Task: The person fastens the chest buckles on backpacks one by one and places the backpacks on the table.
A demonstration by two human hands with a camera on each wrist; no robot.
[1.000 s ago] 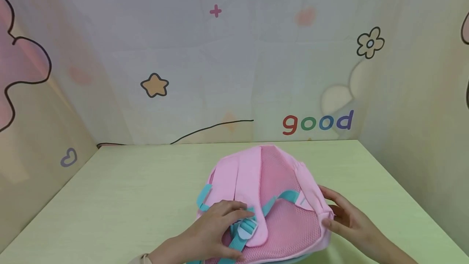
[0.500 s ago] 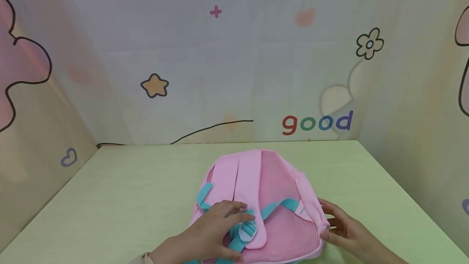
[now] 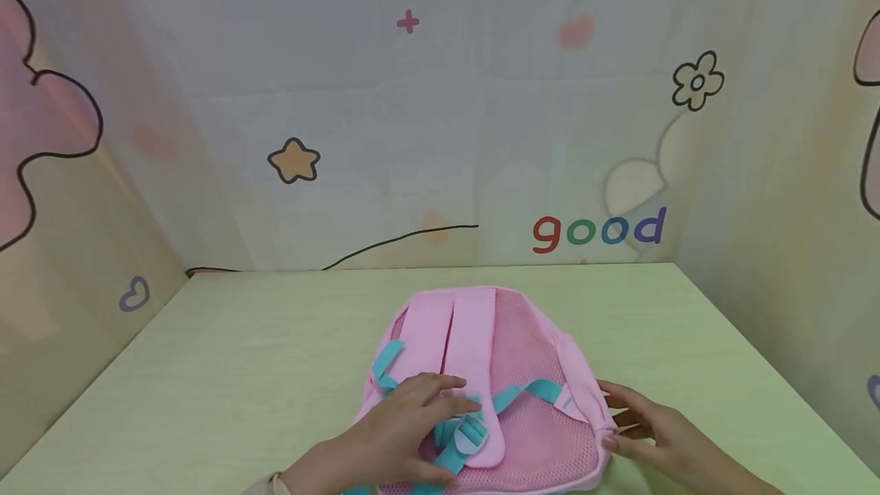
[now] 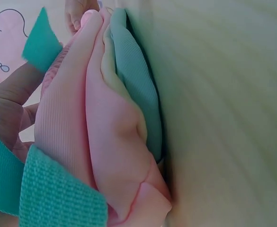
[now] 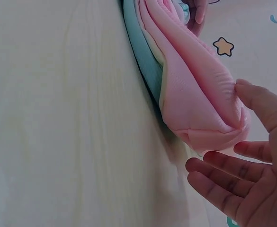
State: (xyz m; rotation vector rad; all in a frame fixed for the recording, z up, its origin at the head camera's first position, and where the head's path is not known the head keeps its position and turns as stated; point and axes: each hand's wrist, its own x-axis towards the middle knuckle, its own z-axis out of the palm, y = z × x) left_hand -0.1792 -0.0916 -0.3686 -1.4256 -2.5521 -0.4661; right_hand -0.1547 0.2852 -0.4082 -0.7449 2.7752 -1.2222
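Observation:
A pink backpack [image 3: 536, 342] lies on the table with its mesh back and shoulder straps facing up. Teal webbing [image 3: 543, 389] crosses it to a white adjuster buckle [image 3: 471, 434]. My left hand [image 3: 392, 434] rests over the webbing beside that buckle, fingers extended and loosely bent. At the bag's right lower corner is my right hand [image 3: 660, 434]. In the right wrist view, the thumb of the right hand [image 5: 247, 184] touches the pink side, while its fingers spread near the corner. The left wrist view shows the bag's teal front panel [image 4: 136, 80] against the tabletop.
The pale wooden table [image 3: 227, 373] stretches out left, right and behind the bag. A printed cloth backdrop [image 3: 412, 136] with a star, a flower and the word "good" encloses the back and both sides.
The backpack's right side and far end have come down, so it lies flatter on the table. My right hand has lowered with it; the left hand has hardly moved.

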